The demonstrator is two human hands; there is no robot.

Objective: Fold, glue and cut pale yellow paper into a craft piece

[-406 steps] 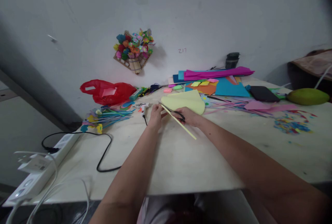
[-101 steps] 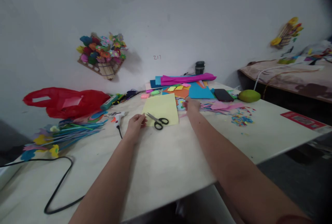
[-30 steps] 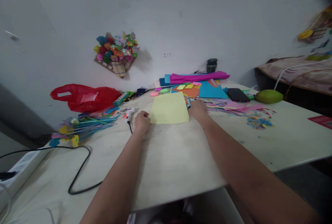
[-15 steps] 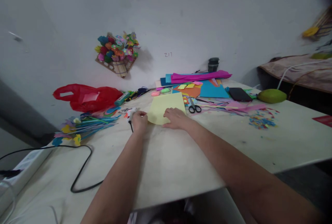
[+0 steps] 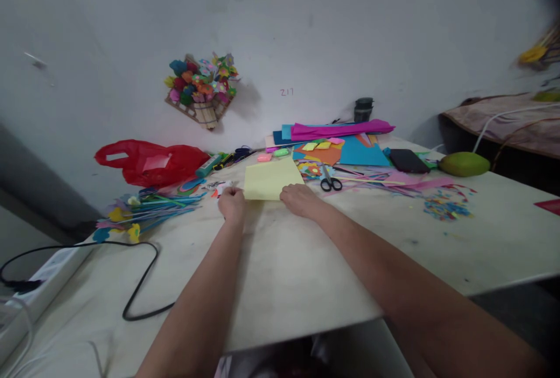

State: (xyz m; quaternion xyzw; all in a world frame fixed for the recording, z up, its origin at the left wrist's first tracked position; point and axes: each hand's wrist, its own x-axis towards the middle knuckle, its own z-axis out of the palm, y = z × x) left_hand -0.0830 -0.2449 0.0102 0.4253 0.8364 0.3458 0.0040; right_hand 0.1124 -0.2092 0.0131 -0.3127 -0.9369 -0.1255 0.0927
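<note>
A pale yellow sheet of paper [image 5: 270, 179] lies on the table between my hands, its near edge slightly raised. My left hand [image 5: 231, 203] pinches the sheet's near left corner. At the near right corner, my right hand [image 5: 300, 199] has its fingers closed on the same sheet. Just beyond my left hand, a white glue gun [image 5: 222, 188] is partly hidden. Black-handled scissors [image 5: 329, 182] rest to the right of the paper.
Paper flowers on stems [image 5: 149, 209] and a red plastic bag [image 5: 153, 162] are on the left. A black cord [image 5: 140, 284] loops near my left forearm. Behind lie coloured sheets [image 5: 363, 150], a dark phone [image 5: 409, 160], a green-yellow fruit [image 5: 464, 164] and paper scraps [image 5: 448, 205].
The paper's near edge has gone from curved to straighter and lifted. My right hand has moved from lying on the sheet to gripping its near right corner. The left still holds its corner.
</note>
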